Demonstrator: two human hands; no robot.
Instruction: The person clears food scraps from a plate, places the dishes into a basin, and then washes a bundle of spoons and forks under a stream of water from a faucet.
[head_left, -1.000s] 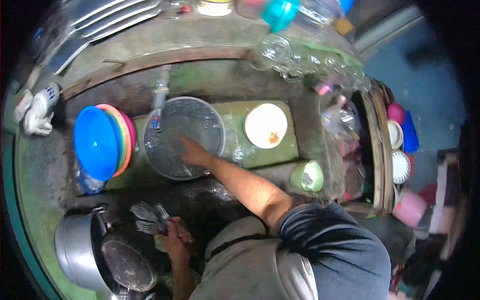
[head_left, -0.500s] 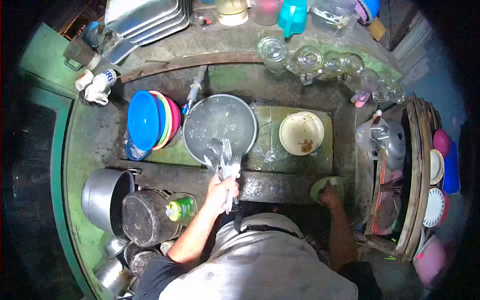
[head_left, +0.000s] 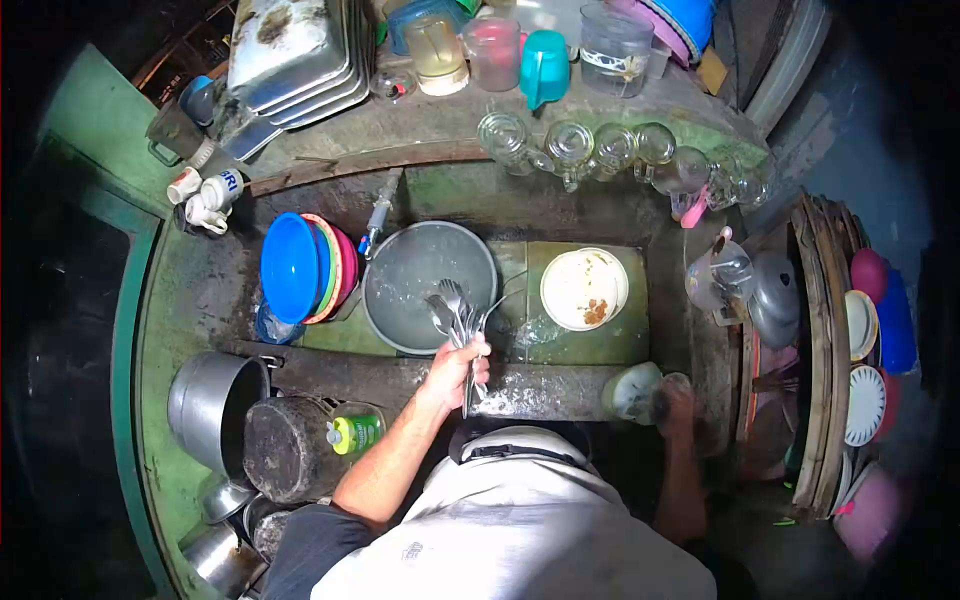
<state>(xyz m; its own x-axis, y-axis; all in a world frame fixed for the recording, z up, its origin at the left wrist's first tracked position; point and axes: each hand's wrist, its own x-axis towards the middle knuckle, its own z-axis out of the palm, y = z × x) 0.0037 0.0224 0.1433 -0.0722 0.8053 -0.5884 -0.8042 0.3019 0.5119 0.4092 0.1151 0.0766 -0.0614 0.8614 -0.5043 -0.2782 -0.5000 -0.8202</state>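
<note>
My left hand (head_left: 458, 374) is closed around the handles of a bunch of forks and spoons (head_left: 462, 318). Their heads point away from me, over the near rim of a round grey basin (head_left: 370, 315) of water. On the right, my right hand (head_left: 677, 400) is beside a small pale-green bowl (head_left: 633, 392) standing on the sink's front ledge. Its fingers are bent around something pale and blurred that I cannot make out. Beyond the ledge, a cream bowl (head_left: 575, 290) with brown food scraps sits on the sink floor.
Stacked coloured basins (head_left: 290, 268) stand left of the grey basin, under a tap (head_left: 378, 218). Glass mugs (head_left: 570, 145) line the back shelf near metal trays (head_left: 290, 60). Pots (head_left: 205, 400) and a green soap bottle (head_left: 355, 434) are at left; a wooden rack (head_left: 820, 350) is at right.
The view has shifted a little. My right hand has moved out of the green bowl to its right side. My left hand, still gripping the cutlery, has moved slightly right.
</note>
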